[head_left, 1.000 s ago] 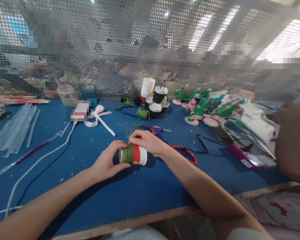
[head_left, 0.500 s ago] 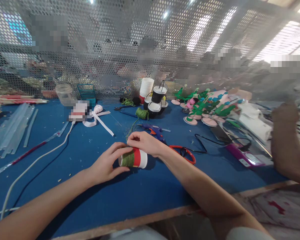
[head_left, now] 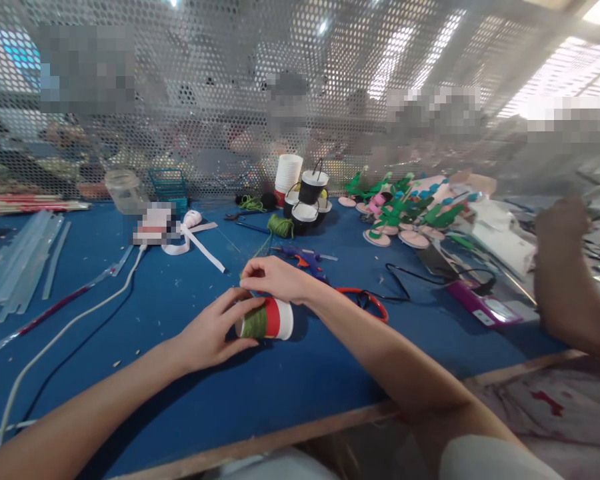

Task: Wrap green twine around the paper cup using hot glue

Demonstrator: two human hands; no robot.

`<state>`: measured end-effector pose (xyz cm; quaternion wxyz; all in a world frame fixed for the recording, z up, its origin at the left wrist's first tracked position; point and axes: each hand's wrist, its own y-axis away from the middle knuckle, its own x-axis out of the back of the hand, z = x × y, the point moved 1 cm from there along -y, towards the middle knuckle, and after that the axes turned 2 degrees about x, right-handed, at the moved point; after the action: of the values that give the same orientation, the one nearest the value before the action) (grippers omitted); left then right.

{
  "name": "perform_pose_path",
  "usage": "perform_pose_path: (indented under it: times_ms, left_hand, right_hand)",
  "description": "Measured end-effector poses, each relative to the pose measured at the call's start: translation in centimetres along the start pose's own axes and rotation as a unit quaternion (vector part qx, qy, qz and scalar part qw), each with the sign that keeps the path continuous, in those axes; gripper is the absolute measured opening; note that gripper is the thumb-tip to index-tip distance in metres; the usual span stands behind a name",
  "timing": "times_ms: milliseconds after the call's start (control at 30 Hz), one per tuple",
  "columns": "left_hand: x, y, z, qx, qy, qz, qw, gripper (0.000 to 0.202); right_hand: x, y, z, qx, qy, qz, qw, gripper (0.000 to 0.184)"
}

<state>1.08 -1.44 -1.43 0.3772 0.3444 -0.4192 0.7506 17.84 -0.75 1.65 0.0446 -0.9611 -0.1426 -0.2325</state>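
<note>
A paper cup (head_left: 281, 320) lies on its side on the blue table, its white rim to the right. Green yarn (head_left: 253, 324) is wound around its left part, and a red band shows beside the winding. My left hand (head_left: 214, 328) grips the cup from the left, thumb below and fingers over the top. Just above the cup, my right hand (head_left: 273, 277) has thumb and fingertips pinched together on the green yarn strand. That strand runs back toward a ball of green yarn (head_left: 281, 227). The fingertips partly hide the strand.
Behind my right hand lies a blue glue gun (head_left: 305, 259), with orange-handled scissors (head_left: 380, 305) to the right. Black and white small buckets (head_left: 307, 200) and stacked white cups (head_left: 289, 173) stand at the back. Glue sticks (head_left: 25, 260) lie left; a purple power strip (head_left: 480, 303) lies right.
My right hand has moved a little left, toward the cup's yarn-covered end. My left hand still holds the cup in about the same place. The view has shifted slightly.
</note>
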Motion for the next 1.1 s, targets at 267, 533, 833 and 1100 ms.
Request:
perform_pose_path:
  times_ms: [267, 533, 833, 1100]
  left_hand:
    - [-0.1, 0.1, -0.1, 0.019, 0.004, -0.008, 1.0, 0.046]
    - [0.3, 0.0, -1.4, 0.053, -0.023, 0.021, 0.998, 0.043]
    - [0.1, 0.1, -1.2, 0.051, -0.029, 0.037, 0.998, 0.041]
    - [0.1, 0.5, -1.6, 0.059, -0.013, 0.061, 0.996, 0.041]
  right_hand:
    - [2.3, 0.9, -0.3, -0.023, 0.154, 0.058, 0.986, 0.01]
    - [7.8, 6.1, 2.1, -0.146, 0.34, 0.173, 0.913, 0.018]
    - [7.4, 3.5, 7.2, -0.242, 0.289, 0.163, 0.912, 0.034]
    - [7.3, 3.8, 5.2, -0.21, 0.111, 0.261, 0.936, 0.017]
